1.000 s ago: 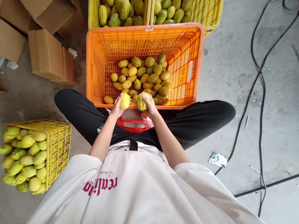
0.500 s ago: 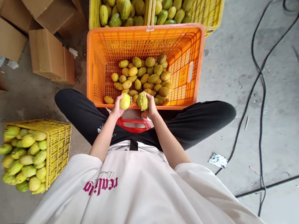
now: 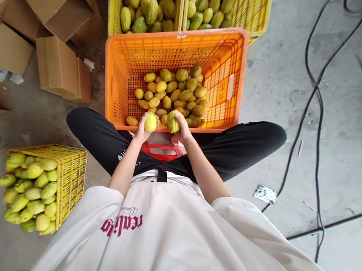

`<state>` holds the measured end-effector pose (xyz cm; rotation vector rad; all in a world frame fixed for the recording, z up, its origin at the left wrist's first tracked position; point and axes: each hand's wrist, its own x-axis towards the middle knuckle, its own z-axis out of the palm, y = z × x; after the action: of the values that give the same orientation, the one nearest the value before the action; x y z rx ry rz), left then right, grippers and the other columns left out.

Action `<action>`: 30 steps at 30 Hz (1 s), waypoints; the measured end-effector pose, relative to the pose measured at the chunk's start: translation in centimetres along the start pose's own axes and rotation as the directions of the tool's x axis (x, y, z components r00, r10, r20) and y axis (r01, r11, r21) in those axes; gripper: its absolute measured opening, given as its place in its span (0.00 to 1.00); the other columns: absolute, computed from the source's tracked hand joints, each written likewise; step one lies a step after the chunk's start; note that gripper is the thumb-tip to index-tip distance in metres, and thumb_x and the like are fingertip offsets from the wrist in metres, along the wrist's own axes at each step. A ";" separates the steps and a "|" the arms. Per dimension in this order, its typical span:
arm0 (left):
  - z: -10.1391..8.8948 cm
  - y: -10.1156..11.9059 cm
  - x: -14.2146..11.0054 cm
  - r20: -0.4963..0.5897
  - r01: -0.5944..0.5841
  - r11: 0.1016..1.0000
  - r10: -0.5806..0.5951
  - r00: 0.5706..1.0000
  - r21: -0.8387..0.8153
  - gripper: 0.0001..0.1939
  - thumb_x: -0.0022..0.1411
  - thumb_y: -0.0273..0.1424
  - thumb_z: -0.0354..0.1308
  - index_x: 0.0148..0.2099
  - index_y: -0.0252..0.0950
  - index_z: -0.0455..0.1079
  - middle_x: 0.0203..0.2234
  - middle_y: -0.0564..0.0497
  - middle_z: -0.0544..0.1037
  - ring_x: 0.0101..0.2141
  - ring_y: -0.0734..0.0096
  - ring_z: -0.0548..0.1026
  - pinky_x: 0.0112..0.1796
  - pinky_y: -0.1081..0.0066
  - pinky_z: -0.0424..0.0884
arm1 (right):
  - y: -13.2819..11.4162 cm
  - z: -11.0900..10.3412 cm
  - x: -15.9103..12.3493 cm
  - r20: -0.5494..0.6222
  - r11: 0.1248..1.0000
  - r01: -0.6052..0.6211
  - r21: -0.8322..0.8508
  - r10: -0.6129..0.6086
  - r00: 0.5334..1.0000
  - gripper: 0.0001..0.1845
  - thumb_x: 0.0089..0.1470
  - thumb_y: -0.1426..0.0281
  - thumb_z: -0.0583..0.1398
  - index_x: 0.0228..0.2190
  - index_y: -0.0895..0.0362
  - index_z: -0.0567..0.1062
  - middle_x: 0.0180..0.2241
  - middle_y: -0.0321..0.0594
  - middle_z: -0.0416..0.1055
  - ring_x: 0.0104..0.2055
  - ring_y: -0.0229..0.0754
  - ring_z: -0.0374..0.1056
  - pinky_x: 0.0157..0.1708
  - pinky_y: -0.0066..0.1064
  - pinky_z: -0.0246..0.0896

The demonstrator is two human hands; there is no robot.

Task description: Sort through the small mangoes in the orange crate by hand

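Observation:
My left hand (image 3: 142, 131) is closed around a smooth, pale yellow oval fruit (image 3: 150, 122). In my right hand (image 3: 183, 128) is a greener, ridged oval fruit (image 3: 173, 122), its thumb lying along the upper side. A small gap separates the two fruits, which are held at the near rim of an orange plastic crate (image 3: 241, 60). Inside that crate lies a loose layer of yellow and greenish-brown oval fruits (image 3: 185, 95). Below my hands, between my legs, a red plastic piece (image 3: 159, 150) is partly hidden.
Beyond the orange crate stand yellow crates (image 3: 256, 2) with larger green-yellow fruits. Another yellow crate (image 3: 72, 177), heaped with fruit, sits on the floor at left. Cardboard boxes (image 3: 57, 66) crowd the upper left. Black cables (image 3: 318, 129) run across the floor at right.
The fruit in my right hand has turned, showing a different, greener side, and my right thumb now lies across its top. The fruit in my left hand has tilted slightly.

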<state>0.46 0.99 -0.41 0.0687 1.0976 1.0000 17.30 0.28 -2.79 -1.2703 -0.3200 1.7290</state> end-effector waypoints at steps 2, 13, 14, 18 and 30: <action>0.0 -0.3 0.0 -0.017 -0.028 0.999 0.028 0.999 0.028 0.10 0.70 0.34 0.52 0.40 0.36 0.73 0.33 0.48 0.80 0.39 0.68 0.81 0.46 0.69 0.77 | 0.1 -0.1 0.1 -0.014 1.000 0.021 -0.004 -0.021 1.000 0.25 0.45 0.50 0.70 0.38 0.49 0.70 0.31 0.31 0.75 0.33 0.41 0.74 0.32 0.33 0.75; -0.4 -0.3 0.1 0.024 -0.042 0.997 0.044 0.999 -0.071 0.09 0.67 0.30 0.52 0.39 0.35 0.73 0.31 0.49 0.80 0.35 0.69 0.80 0.42 0.69 0.77 | 0.3 -0.1 0.2 0.001 0.997 -0.063 0.034 0.063 0.998 0.21 0.53 0.48 0.62 0.36 0.52 0.73 0.32 0.37 0.78 0.34 0.45 0.77 0.33 0.38 0.77; -0.4 -0.3 0.1 0.011 -0.033 0.997 0.034 0.999 -0.076 0.08 0.67 0.31 0.53 0.39 0.35 0.73 0.30 0.49 0.79 0.34 0.70 0.79 0.41 0.69 0.77 | 0.2 -0.1 0.3 0.002 0.997 -0.073 0.037 0.073 0.997 0.21 0.54 0.47 0.61 0.36 0.52 0.73 0.32 0.37 0.78 0.34 0.46 0.77 0.33 0.38 0.77; -0.3 -0.2 0.0 -0.004 0.032 0.998 -0.032 0.999 -0.059 0.11 0.64 0.37 0.57 0.39 0.34 0.74 0.29 0.49 0.78 0.31 0.70 0.78 0.37 0.71 0.75 | 0.2 -0.2 0.6 0.001 0.992 -0.113 0.056 0.113 0.994 0.23 0.58 0.45 0.55 0.34 0.52 0.74 0.28 0.38 0.78 0.34 0.47 0.77 0.31 0.38 0.77; 0.1 0.2 0.0 0.024 0.100 0.985 -0.098 0.995 -0.142 0.16 0.70 0.42 0.52 0.43 0.35 0.73 0.30 0.48 0.79 0.32 0.67 0.79 0.36 0.68 0.77 | 0.6 -0.2 0.5 0.017 0.996 0.002 0.089 -0.003 1.000 0.22 0.52 0.46 0.64 0.36 0.51 0.71 0.31 0.35 0.77 0.34 0.43 0.77 0.34 0.36 0.78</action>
<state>0.40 1.08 -0.27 -0.0934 1.0016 0.9841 17.16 0.29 -3.60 -1.1912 -0.2517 1.7334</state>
